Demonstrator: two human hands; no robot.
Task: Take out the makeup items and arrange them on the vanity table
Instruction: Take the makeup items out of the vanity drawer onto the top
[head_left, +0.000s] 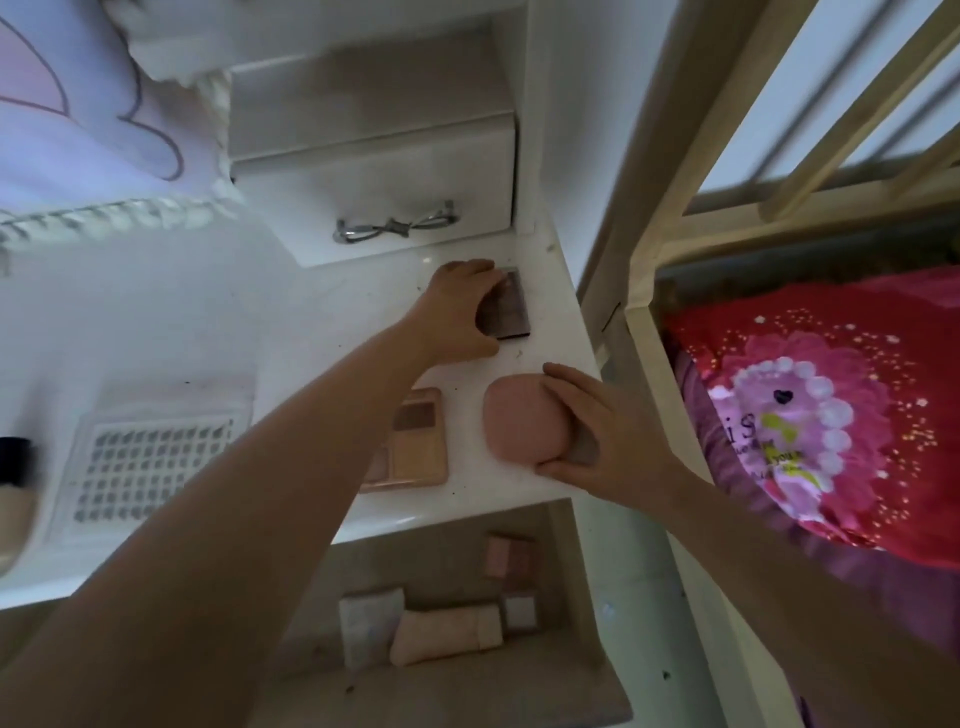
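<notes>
My left hand (457, 312) grips a dark eyeshadow palette (506, 306) lying flat on the white vanity table (311, 322), near its far right corner. My right hand (597, 436) wraps around a rounded pink compact (519, 423) resting near the table's right edge. A rose-gold palette (418, 441) lies between my forearm and the pink compact. Below the tabletop, an open drawer (447, 649) holds a pink tube (447, 636), a grey pouch (369, 623) and small pink and white boxes (511, 558).
A small white drawer unit with a silver bow handle (397, 228) stands at the back of the table. A sheet of false lashes (150, 462) and a foundation bottle (15, 499) lie at the left. A wooden bed frame (654, 291) with red bedding (831, 415) is at the right.
</notes>
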